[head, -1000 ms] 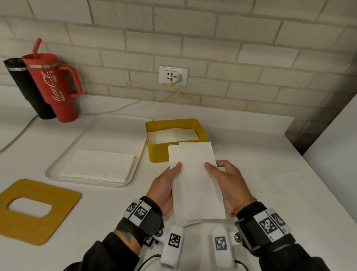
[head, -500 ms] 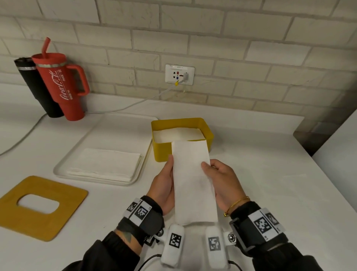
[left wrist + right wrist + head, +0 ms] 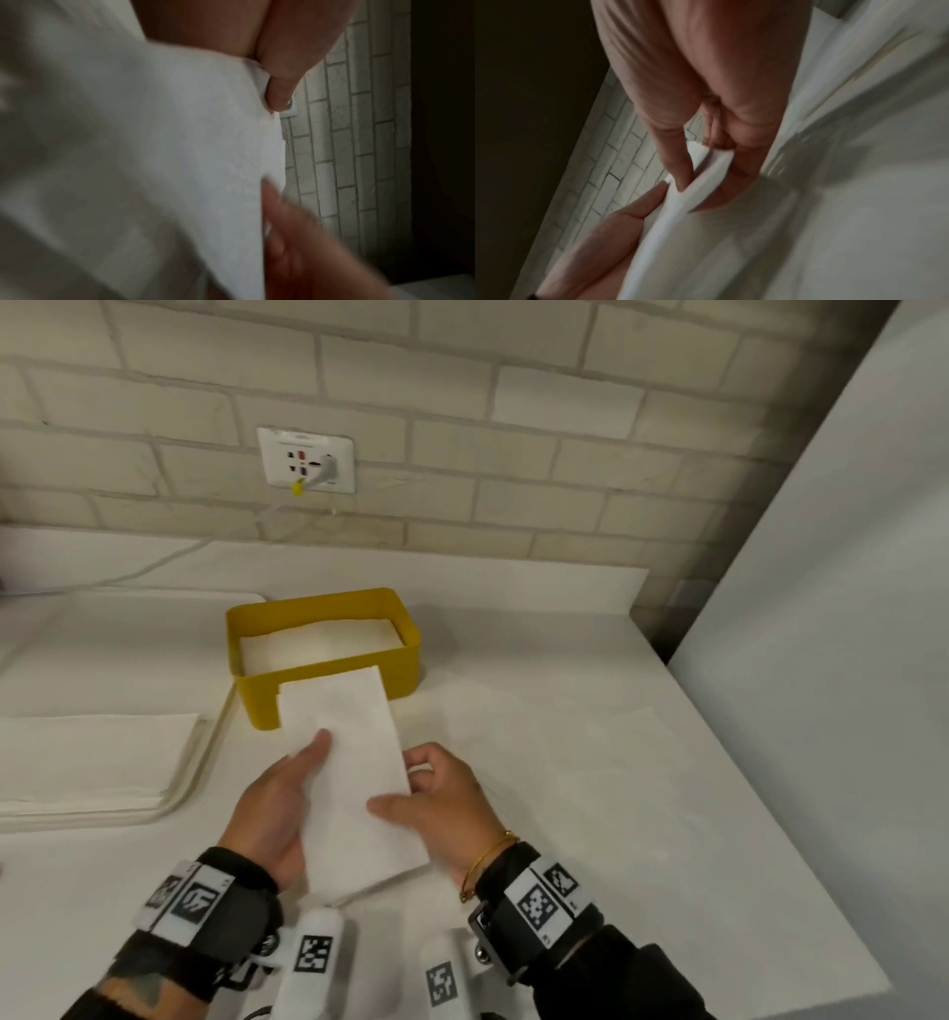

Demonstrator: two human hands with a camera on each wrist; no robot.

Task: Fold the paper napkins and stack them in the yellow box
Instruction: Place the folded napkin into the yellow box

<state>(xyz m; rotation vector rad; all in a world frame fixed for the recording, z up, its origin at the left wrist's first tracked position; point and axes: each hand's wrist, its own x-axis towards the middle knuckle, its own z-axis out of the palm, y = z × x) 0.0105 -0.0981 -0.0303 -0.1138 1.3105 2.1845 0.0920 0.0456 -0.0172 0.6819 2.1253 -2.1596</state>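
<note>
Both hands pinch 1 folded napkin [image 3: 349, 778] above the desk [image 3: 590, 788]: left hand [image 3: 280, 801] thumb on top, right hand [image 3: 441, 803] likewise. Its far end overlaps the yellow box [image 3: 328, 683], which holds white napkins.

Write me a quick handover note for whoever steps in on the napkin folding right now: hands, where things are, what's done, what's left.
Left hand: pinches the left edge of the folded white paper napkin, thumb on top.
Right hand: pinches its right edge, thumb on top.
The napkin is a long narrow strip, held above the white counter just in front of the yellow rectangular box.
Done: white napkins already lie in the box.
Left: finish this one, place it in the box, then work through the stack of unfolded white napkins on the white tray to the left.
</note>
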